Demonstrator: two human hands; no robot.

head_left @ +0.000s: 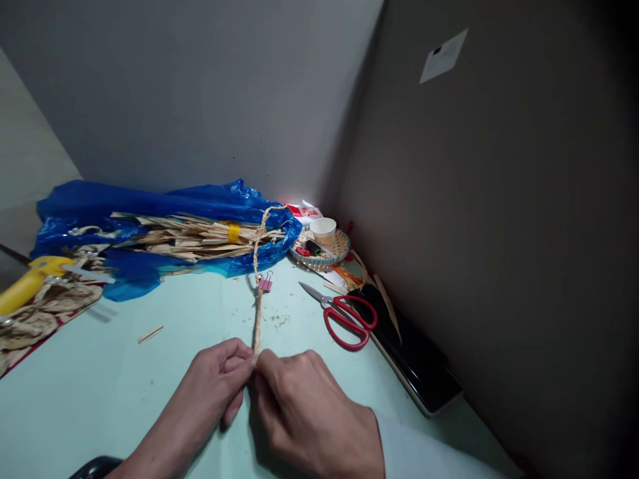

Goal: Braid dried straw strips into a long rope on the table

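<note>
A tan braided cord (257,313) of plant fibre runs from the blue plastic bag at the back toward me, down to my fingers. My left hand (214,379) pinches its near end from the left, thumb and fingers closed. My right hand (309,406) is closed on the same end, fingertips touching those of my left. The fingertips hide the very end of the braid. Partway along the cord lies a pink binder clip (265,285), right against it.
Dry fibre strips (200,236) lie on the blue bag (134,283). Red-handled scissors (349,319) and a black phone-like slab (419,372) are on the right. A woven basket (319,261) holds a paper cup (323,229). A yellow glue gun (24,286) sits far left. Grey walls close off the back and right.
</note>
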